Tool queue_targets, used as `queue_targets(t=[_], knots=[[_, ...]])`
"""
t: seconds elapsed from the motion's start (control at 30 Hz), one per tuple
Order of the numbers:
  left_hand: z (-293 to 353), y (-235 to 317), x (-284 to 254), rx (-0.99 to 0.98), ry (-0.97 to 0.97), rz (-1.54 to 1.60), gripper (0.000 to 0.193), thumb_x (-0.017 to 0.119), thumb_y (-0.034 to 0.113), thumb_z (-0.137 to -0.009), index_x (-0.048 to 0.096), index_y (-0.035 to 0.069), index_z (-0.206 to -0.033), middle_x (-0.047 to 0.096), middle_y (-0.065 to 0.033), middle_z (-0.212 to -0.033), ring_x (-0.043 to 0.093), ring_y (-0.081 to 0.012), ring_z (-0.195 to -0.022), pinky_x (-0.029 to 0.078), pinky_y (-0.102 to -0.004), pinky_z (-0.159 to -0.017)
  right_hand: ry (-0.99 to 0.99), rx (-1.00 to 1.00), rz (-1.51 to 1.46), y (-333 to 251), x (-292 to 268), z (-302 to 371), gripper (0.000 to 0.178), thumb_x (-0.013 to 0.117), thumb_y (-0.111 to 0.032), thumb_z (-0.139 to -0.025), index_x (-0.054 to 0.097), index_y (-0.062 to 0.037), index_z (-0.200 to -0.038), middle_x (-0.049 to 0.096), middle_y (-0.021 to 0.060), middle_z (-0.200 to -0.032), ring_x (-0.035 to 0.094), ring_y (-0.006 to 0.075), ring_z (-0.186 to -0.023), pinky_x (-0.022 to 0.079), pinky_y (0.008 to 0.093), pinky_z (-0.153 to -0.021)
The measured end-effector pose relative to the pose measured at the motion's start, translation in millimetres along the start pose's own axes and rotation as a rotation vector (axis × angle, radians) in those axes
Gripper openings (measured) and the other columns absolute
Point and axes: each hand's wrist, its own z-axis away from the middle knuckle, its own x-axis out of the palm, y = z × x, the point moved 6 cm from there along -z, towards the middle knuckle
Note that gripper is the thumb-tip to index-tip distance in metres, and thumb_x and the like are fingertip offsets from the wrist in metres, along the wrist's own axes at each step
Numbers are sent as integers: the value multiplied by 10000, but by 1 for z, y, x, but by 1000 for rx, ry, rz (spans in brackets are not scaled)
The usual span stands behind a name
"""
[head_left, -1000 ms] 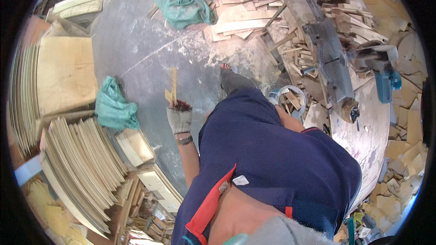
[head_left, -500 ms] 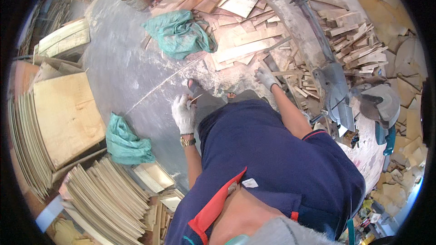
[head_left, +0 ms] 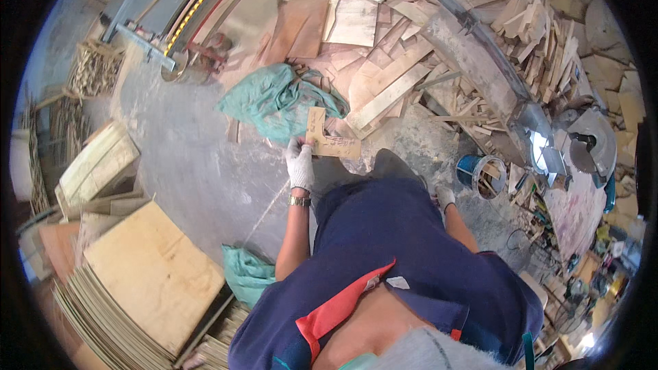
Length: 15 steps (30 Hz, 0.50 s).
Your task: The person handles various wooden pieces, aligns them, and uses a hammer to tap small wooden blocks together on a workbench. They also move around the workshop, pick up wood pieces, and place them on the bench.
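Observation:
An L-shaped tan board (head_left: 337, 148), flat and thin with handwritten marks on it, is gripped at its corner by my left hand (head_left: 299, 164) in a white knit glove. A metal-banded watch (head_left: 299, 201) is on that wrist. Low beside my right thigh is my right hand (head_left: 445, 196), also gloved. Its fingers are mostly hidden by my body, so whether it holds anything does not show. Just beyond the board lies a crumpled green sack (head_left: 274, 101) on the grey floor.
Scrap wood (head_left: 387, 96) covers the floor ahead. A saw with a round guard (head_left: 591, 147) stands on the right, near a blue bucket (head_left: 469, 170) of offcuts. Stacked plywood sheets (head_left: 154, 274) and a second green sack (head_left: 248, 275) are at lower left.
My left hand has moved forward and turned the board so its L-shaped face shows. My right hand has drawn back beside my thigh. The view has shifted, bringing the bucket into sight.

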Motion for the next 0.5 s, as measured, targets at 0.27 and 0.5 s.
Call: queue_targets(t=[0.27,0.5], knots=[[-35,-75,-11,-34,-796,-620,478,634,202,-934,575,15,-1371,708,-180,-1189,655,-260,-1127,495,-377,-979,82,-218,241,-4,114,69,555,559,-493,-969,667,-50,-1285,720,230,-1075,727,344,-880,566,466,-750],[8,-105,5,134,-1239,-1158,539,553,415,-994,513,43,-1382,668,-324,-1037,636,-496,-980,506,-549,-814,-40,-105,732,12,191,177,704,522,-615,-941,683,16,-1207,673,312,-1195,640,444,-1169,499,519,-1000]])
